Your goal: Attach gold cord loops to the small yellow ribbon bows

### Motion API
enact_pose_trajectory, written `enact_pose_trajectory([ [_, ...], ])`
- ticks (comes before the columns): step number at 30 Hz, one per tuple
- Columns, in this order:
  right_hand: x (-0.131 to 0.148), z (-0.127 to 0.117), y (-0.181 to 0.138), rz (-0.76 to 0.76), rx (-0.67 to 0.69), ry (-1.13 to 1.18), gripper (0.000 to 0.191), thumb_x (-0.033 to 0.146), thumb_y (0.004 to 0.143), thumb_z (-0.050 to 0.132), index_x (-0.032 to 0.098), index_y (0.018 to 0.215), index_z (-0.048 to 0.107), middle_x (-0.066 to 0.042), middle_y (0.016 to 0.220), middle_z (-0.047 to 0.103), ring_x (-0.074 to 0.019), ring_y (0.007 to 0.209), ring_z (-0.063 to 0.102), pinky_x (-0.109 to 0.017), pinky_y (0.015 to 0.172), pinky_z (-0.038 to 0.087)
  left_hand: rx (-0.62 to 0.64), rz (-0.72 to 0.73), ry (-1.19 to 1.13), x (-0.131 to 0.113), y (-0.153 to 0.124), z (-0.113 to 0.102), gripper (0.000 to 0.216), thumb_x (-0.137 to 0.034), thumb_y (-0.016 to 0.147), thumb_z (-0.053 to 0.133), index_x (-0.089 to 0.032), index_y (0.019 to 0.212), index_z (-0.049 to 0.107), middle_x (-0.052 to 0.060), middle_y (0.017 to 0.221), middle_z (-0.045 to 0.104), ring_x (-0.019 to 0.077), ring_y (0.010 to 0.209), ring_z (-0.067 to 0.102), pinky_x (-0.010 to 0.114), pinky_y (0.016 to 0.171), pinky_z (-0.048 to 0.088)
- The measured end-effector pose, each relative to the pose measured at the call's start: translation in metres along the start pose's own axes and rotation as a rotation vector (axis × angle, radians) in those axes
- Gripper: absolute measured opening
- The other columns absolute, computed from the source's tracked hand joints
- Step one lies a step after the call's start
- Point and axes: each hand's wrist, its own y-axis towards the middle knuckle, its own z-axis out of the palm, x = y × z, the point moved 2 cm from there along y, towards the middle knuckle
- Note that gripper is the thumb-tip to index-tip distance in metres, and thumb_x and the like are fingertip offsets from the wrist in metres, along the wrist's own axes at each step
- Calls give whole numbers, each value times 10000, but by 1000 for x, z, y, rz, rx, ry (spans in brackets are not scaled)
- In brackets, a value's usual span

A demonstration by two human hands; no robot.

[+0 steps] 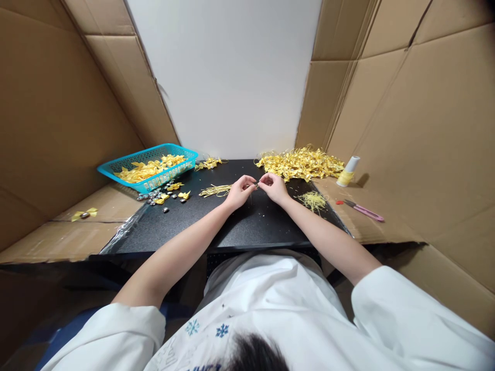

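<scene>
My left hand [242,190] and my right hand [273,187] meet above the middle of the black table [185,232], fingertips almost touching. Both are closed in a pinch on a thin yellow cord [257,185], of which only a short bit shows between them. Beside my left hand lies a bundle of golden cords [214,190], its right end partly hidden behind that hand. Beyond my right hand spreads a big heap of yellow ribbon bows [303,164] with thin loops. A small pile of short yellow cord clippings [313,201] sits to the right of my right wrist.
A turquoise basket [154,150] of yellow bows stands at the left, with silver beads [152,197] and loose bows in front. At the right, on cardboard, are pink-handled snips [365,210], a red bit [339,202] and a thread spool [348,172]. Cardboard walls [417,118] enclose both sides.
</scene>
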Motion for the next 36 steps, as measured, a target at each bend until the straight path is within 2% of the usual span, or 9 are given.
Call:
enact_pose_trajectory([
  [6, 6, -1, -3, -71, 51, -121, 10, 186, 714, 594, 176, 710, 593, -8, 725, 637, -123, 655, 545, -260, 668, 448, 22, 11, 0, -5, -2, 0, 182, -287, 771, 577, -183, 918, 547, 2, 767, 653, 123, 687, 565, 233, 625, 371],
  [15, 11, -2, -4, -131, 86, -354, 66, 209, 730, 618, 184, 731, 679, -16, 748, 669, -152, 710, 562, -288, 714, 421, -13, 44, -8, 1, 1, 0, 152, -257, 753, 604, -179, 875, 556, -18, 737, 618, 94, 595, 488, 224, 581, 348],
  [25, 20, -6, -9, -250, 53, -500, 56, 238, 733, 650, 196, 768, 638, -22, 871, 670, -196, 848, 549, -361, 846, 351, -32, 58, -13, 3, 1, -1, 139, -248, 754, 609, -177, 862, 560, -19, 742, 603, 98, 610, 496, 229, 590, 353],
  [36, 19, -5, -10, -266, 141, -545, 48, 247, 790, 646, 200, 786, 635, -26, 929, 688, -222, 962, 553, -388, 882, 299, -14, 118, 87, -2, -2, -2, 122, -262, 782, 588, -173, 862, 566, -10, 780, 611, 89, 603, 479, 217, 566, 348],
])
